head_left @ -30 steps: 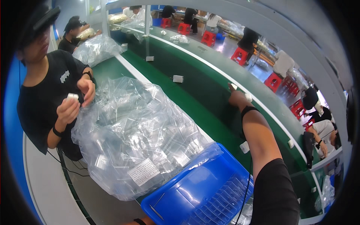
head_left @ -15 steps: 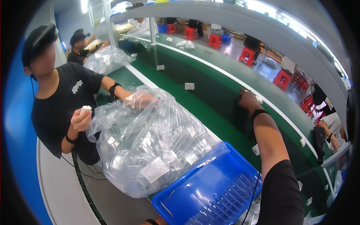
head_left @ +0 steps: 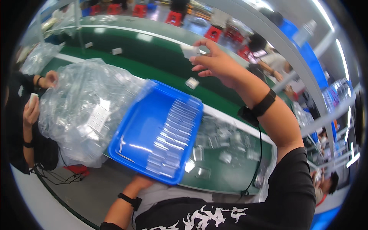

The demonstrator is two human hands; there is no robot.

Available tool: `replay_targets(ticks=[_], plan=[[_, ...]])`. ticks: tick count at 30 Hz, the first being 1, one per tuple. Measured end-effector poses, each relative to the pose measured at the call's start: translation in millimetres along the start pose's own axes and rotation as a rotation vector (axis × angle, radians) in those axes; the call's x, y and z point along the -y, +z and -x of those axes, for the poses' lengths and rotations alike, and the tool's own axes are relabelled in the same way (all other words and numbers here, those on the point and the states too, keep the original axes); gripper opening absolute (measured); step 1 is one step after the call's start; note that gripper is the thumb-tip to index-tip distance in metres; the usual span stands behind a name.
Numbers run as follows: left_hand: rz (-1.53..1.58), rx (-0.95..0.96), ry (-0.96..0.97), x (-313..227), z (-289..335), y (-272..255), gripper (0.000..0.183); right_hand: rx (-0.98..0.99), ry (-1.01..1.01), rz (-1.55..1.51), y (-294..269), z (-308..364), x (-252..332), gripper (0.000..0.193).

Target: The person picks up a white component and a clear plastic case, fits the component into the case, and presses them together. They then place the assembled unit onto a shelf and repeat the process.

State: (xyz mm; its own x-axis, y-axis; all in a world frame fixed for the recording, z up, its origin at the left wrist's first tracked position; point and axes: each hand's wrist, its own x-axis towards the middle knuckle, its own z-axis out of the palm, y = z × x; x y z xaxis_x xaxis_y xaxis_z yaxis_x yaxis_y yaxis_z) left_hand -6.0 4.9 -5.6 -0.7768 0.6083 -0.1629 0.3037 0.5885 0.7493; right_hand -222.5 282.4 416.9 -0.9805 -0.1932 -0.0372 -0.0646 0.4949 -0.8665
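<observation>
My right hand (head_left: 216, 63) is raised over the green conveyor belt, pinching a small white blocky piece (head_left: 189, 51) between thumb and fingers. The piece is somewhat blurred, and its exact kind cannot be made out. At the near edge of a blue plastic tray (head_left: 134, 115), my left hand (head_left: 142, 181) sits against the underside; the tray hides its fingers. Along the tray's right side lies a row of clear plastic pieces (head_left: 174, 132). A thin pale strip (head_left: 123, 151) rests in the tray's near left corner. Another white piece (head_left: 192, 82) lies on the belt below my right hand.
A large clear bag (head_left: 80, 92) of packed pieces stands left of the tray, with a co-worker's hands (head_left: 32, 109) beside it, one holding a white piece. Loose clear plastic pieces (head_left: 218, 138) cover the green table at right. A grey frame bar (head_left: 283, 50) crosses above.
My right hand has lifted off the belt and now holds up a white piece. The view has swung right, bringing the whole tray and my left forearm into sight.
</observation>
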Motion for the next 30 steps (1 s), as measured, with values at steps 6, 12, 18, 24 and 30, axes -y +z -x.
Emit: replay_targets(ticks=[6,12,18,24,30], plan=[[0.328,0.454,0.248,-166,38,-82,0.044,-0.048,-0.104,-0.484,-9,176,25,0.051],[0.593,0.065,0.574,-318,32,-64,0.061,-0.220,-0.327,-0.788,29,268,14,0.039],[0.481,0.271,0.602,-335,24,-34,0.060,-0.586,-0.405,-0.686,65,291,-23,0.056],[0.868,0.358,0.357,-331,22,-18,0.067,-0.738,-0.603,-0.044,74,302,-78,0.058],[0.790,0.461,0.350,-318,6,-6,0.071,-0.601,-0.636,-0.379,86,304,-88,0.055]])
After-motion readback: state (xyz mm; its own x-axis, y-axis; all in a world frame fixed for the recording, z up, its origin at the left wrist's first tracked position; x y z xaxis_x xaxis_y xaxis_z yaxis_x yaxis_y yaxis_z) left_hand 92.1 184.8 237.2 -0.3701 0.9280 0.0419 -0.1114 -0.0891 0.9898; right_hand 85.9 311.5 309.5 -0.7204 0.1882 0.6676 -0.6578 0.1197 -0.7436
